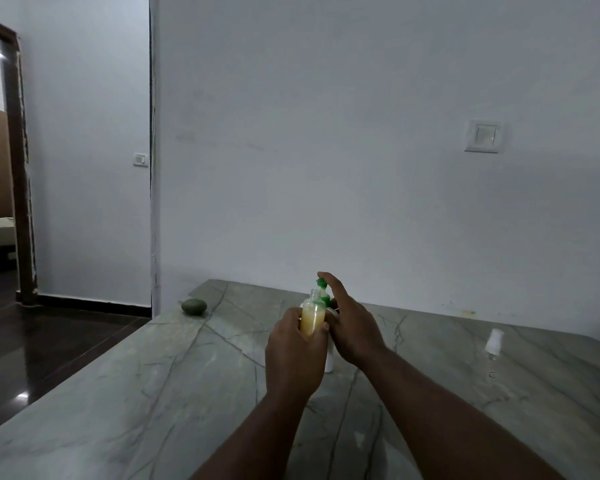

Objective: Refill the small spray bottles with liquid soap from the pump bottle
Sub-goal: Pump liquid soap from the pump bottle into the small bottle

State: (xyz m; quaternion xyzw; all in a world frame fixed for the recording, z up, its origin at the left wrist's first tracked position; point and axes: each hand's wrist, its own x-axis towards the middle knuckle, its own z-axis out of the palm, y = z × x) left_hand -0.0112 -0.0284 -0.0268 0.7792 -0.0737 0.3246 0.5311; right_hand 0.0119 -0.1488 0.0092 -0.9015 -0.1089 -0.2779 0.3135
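Note:
My left hand [293,355] grips a small clear spray bottle [313,315] with its top off, holding yellow liquid soap. Its open mouth sits just under the green nozzle of the pump bottle [322,289]. The pump bottle's white body [329,362] stands on the table, mostly hidden behind my hands. My right hand [352,323] rests on the green pump head with the index finger stretched over it. A second small clear spray bottle [493,348] with a white spray top stands apart at the right.
The grey-green marble table [153,393] runs to the white wall behind. A dark green rounded object [194,307] lies near its far left corner. The table's left edge drops to a dark glossy floor, with a doorway further left.

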